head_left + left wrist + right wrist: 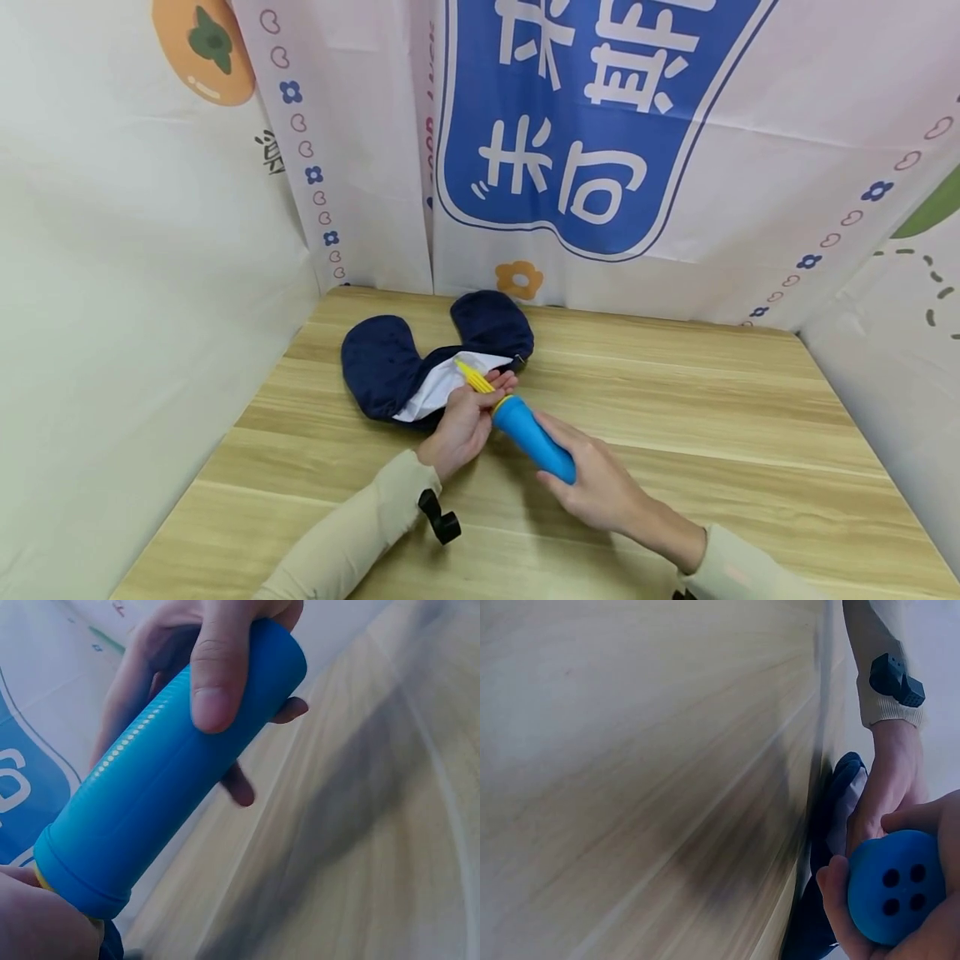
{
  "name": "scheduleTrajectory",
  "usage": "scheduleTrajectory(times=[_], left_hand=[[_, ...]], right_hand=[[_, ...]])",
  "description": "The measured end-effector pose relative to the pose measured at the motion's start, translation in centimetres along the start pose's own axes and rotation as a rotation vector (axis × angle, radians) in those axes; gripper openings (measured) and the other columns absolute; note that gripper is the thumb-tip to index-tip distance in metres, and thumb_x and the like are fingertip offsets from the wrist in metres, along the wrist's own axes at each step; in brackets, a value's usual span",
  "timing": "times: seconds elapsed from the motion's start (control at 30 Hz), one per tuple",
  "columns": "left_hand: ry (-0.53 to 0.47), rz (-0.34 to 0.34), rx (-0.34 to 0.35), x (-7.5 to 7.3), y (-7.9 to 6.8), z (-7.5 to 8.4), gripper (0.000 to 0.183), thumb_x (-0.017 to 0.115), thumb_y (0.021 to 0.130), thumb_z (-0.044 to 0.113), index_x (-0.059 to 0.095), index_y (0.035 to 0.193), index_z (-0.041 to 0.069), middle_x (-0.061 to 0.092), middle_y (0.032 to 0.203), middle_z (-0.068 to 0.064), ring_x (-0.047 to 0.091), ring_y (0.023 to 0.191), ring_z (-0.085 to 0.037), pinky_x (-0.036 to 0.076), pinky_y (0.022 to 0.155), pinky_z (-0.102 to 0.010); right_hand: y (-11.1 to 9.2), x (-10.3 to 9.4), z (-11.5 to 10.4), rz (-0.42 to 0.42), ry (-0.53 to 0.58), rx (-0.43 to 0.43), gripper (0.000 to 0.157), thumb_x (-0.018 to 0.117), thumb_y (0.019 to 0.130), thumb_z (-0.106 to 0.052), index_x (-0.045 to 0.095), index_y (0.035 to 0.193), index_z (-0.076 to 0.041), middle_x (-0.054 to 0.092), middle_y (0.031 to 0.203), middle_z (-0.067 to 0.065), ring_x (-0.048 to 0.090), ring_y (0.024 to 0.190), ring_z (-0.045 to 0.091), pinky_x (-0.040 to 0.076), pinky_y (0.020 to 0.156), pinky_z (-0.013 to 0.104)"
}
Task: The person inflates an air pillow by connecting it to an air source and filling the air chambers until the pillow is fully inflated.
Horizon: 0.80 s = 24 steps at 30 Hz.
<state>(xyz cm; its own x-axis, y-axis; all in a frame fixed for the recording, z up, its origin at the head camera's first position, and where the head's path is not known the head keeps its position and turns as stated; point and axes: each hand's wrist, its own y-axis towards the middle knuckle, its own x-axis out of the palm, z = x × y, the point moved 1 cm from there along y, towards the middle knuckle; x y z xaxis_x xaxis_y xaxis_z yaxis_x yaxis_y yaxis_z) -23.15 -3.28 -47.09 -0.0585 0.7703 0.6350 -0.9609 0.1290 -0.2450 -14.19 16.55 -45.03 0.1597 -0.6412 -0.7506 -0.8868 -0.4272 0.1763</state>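
Both hands hold a blue hand pump (534, 440) with a tapered yellow nozzle (476, 377). My left hand (461, 427) grips it at the base of the nozzle, thumb laid across. Around the blue barrel, towards its rear end, curls my right hand (606, 487). In the right wrist view the rear end of the pump (904, 876) shows several dark holes. A navy U-shaped neck pillow (378, 360) lies beyond the left hand, its curved middle parted to show a white lining (437, 390). The nozzle tip overlaps this lining in the head view.
The wooden tabletop (675, 400) carries the pillow near its back left part. White printed sheets (375, 150) with a blue sign hang behind the table, and pale sheets stand at both sides. A black strap (438, 517) sits on the left sleeve.
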Motion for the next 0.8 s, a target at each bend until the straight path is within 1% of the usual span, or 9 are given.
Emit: scheduleTrajectory(times=[0.1, 0.17, 0.23, 0.3, 0.37, 0.57, 0.67, 0.8], left_hand=[[0.015, -0.016, 0.015, -0.4, 0.0, 0.4, 0.049, 0.044, 0.102, -0.020, 0.036, 0.150, -0.015, 0.057, 0.147, -0.029, 0.073, 0.108, -0.015, 0.058, 0.096, -0.022], [0.016, -0.013, 0.018, -0.6, 0.1, 0.6, 0.049, 0.044, 0.102, -0.020, 0.036, 0.150, -0.015, 0.053, 0.151, -0.031, 0.072, 0.106, -0.012, 0.058, 0.095, -0.022], [0.014, -0.005, 0.019, -0.7, 0.2, 0.9, 0.049, 0.044, 0.102, -0.019, 0.037, 0.151, -0.014, 0.048, 0.156, -0.033, 0.072, 0.106, -0.011, 0.058, 0.094, -0.021], [0.011, 0.001, 0.021, -0.9, 0.5, 1.2, 0.049, 0.044, 0.103, -0.018, 0.038, 0.151, -0.013, 0.046, 0.158, -0.033, 0.071, 0.107, -0.011, 0.058, 0.094, -0.021], [0.011, 0.003, 0.026, -1.0, 0.7, 1.3, 0.049, 0.044, 0.103, -0.018, 0.039, 0.151, -0.013, 0.047, 0.158, -0.033, 0.071, 0.107, -0.011, 0.058, 0.094, -0.021], [0.005, 0.013, 0.051, -1.2, 1.3, 1.8, 0.046, 0.045, 0.102, -0.018, 0.040, 0.148, -0.013, 0.050, 0.156, -0.031, 0.071, 0.109, -0.012, 0.058, 0.095, -0.022], [0.004, 0.029, 0.039, -1.2, 1.5, 1.9, 0.046, 0.045, 0.103, -0.017, 0.040, 0.149, -0.012, 0.048, 0.158, -0.030, 0.070, 0.109, -0.011, 0.058, 0.094, -0.021], [0.005, 0.053, 0.017, -1.2, 1.5, 1.9, 0.047, 0.044, 0.104, -0.016, 0.039, 0.150, -0.012, 0.047, 0.159, -0.029, 0.070, 0.109, -0.010, 0.058, 0.094, -0.020]], right_hand=[[-0.2, 0.0, 0.1, -0.013, -0.020, -0.011, 0.083, 0.080, 0.094, -0.017, 0.037, 0.165, -0.018, 0.049, 0.164, 0.008, 0.058, 0.139, 0.026, 0.054, 0.106, 0.051], [-0.6, -0.3, 0.2, -0.017, -0.046, -0.016, 0.083, 0.079, 0.095, -0.018, 0.035, 0.166, -0.020, 0.047, 0.165, 0.008, 0.058, 0.140, 0.028, 0.054, 0.106, 0.053], [-1.1, -0.6, 0.3, -0.019, -0.077, -0.025, 0.084, 0.079, 0.095, -0.019, 0.034, 0.166, -0.022, 0.047, 0.165, 0.008, 0.058, 0.140, 0.029, 0.055, 0.106, 0.053], [-1.8, -1.0, 0.5, -0.015, -0.109, -0.039, 0.084, 0.079, 0.095, -0.020, 0.035, 0.166, -0.023, 0.048, 0.164, 0.008, 0.060, 0.139, 0.030, 0.057, 0.103, 0.053], [-2.6, -1.6, 0.7, -0.008, -0.131, -0.050, 0.085, 0.081, 0.094, -0.021, 0.036, 0.166, -0.024, 0.049, 0.164, 0.008, 0.061, 0.138, 0.029, 0.058, 0.102, 0.052], [-5.0, -3.4, 1.3, 0.011, -0.208, -0.103, 0.086, 0.084, 0.092, -0.022, 0.038, 0.165, -0.024, 0.050, 0.163, 0.002, 0.063, 0.136, 0.026, 0.061, 0.098, 0.048], [-6.3, -4.5, 1.2, 0.012, -0.252, -0.109, 0.089, 0.085, 0.090, -0.021, 0.037, 0.165, -0.028, 0.052, 0.162, 0.000, 0.065, 0.134, 0.025, 0.062, 0.095, 0.045], [-7.7, -5.9, 0.6, -0.006, -0.324, -0.097, 0.092, 0.086, 0.089, -0.021, 0.035, 0.165, -0.032, 0.053, 0.160, -0.003, 0.067, 0.130, 0.022, 0.063, 0.091, 0.041]])
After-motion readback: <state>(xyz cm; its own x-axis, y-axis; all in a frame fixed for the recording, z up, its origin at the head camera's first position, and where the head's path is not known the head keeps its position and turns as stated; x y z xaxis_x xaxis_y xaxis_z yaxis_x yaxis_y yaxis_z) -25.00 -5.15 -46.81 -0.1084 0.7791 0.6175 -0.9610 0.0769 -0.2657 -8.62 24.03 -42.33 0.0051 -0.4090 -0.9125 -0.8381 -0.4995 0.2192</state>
